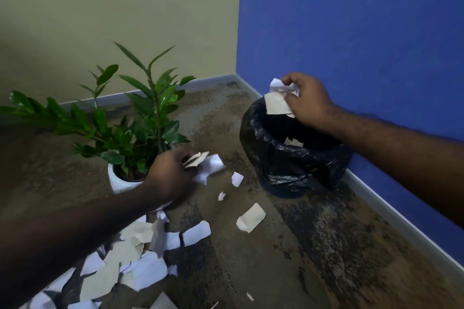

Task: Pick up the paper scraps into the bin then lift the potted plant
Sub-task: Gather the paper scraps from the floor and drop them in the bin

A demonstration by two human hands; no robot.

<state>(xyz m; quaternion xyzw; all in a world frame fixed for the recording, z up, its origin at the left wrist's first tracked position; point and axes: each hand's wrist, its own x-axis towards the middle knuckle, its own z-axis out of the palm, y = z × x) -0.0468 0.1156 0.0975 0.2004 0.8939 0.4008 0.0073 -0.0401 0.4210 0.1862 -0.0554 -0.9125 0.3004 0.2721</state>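
Holding a crumpled bunch of paper scraps (281,98) above the mouth of the bin (296,153), the right hand (307,101) has its fingers pinched round them, knuckles up and wrist bent down, apparently so that the pieces will fall straight into the black liner, where 1 or 2 pale scraps already show. That bin stands on the floor (313,246) in the corner where the blue wall meets the beige one. Nearer the person, the left hand (172,170) reaches forward with its fingers curled round a second bunch (204,163), low over the floor and just in front of the potted plant (130,118), whose white pot its wrist partly hides. Many loose scraps (140,256) lie heaped toward the floor's near left edge, with 4 or so stragglers between plant and bin, so the clearing looks far from finished and the plant stands unlifted.
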